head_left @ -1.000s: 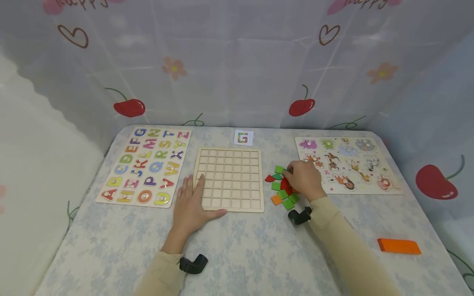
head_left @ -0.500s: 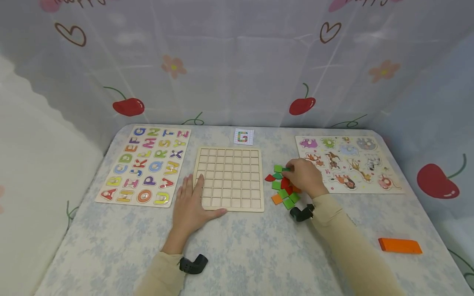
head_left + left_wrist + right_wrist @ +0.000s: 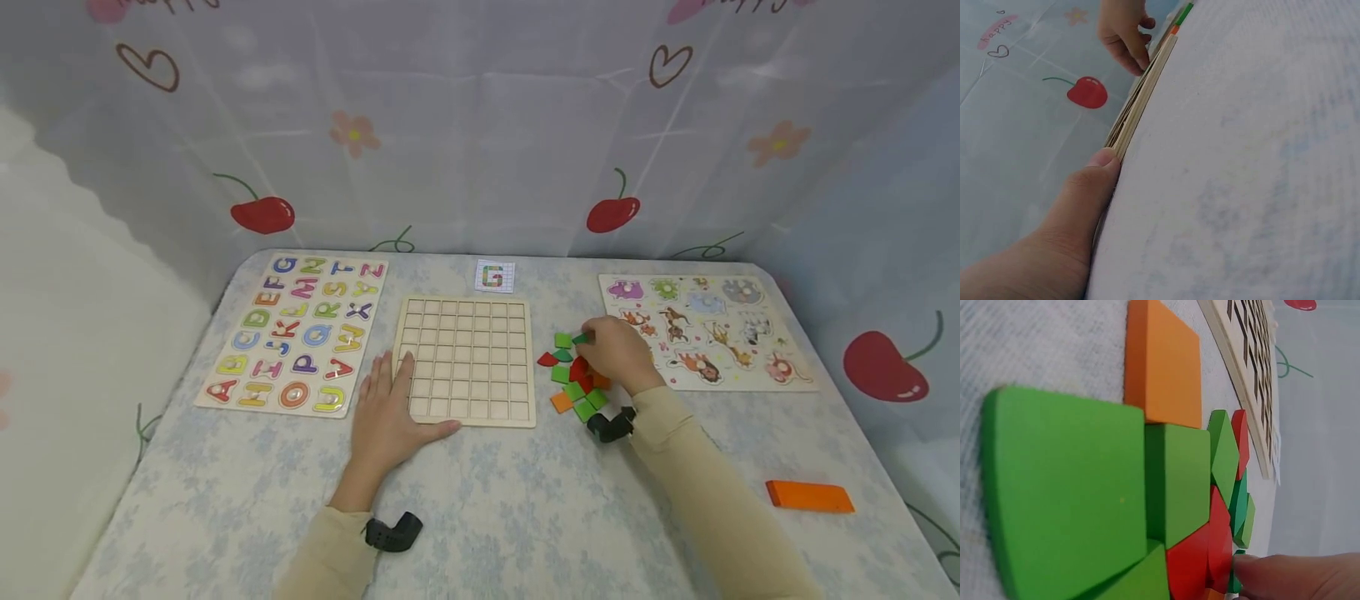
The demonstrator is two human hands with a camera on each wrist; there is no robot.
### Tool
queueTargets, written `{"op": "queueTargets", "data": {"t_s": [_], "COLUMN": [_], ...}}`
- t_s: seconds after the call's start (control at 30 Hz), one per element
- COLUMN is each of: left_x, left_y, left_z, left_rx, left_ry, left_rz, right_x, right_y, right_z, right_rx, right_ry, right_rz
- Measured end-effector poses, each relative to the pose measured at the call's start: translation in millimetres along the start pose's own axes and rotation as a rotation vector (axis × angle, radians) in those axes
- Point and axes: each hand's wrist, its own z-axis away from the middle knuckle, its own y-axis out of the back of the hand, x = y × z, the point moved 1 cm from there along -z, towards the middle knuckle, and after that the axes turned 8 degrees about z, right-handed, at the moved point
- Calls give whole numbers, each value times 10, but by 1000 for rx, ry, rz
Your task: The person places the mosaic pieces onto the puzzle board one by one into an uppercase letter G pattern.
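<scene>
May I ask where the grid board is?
In the head view, the grid board lies centrally, the left hand at its left edge, coloured pieces to its right.

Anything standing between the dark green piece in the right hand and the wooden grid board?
Yes: a light green square, a second dark green piece and a red piece lie low between the right hand, with its held dark green piece, and the grid board. Lifting over them would probably clear the way.
</scene>
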Motion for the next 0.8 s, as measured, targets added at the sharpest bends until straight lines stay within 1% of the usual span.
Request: {"op": "queueTargets", "data": {"t_s": [0.17, 0.27, 0.6, 0.8], "left_x": [3, 6, -2, -13], "left_y": [2, 4, 4, 6], "left_z": [-6, -10, -10, -13], "left_rx": [-7, -6, -6, -14], "left_ry": [6, 7, 3, 21], "left_rz": [-9, -10, -10, -17], "right_x": [7, 13, 52, 80], "right_y": [-4, -8, -15, -17], "right_z": [-27, -38, -26, -10], "right_rx": [-5, -14, -47, -48], "right_ry": [-33, -22, 29, 63], "right_rz": [31, 25, -127, -195]}}
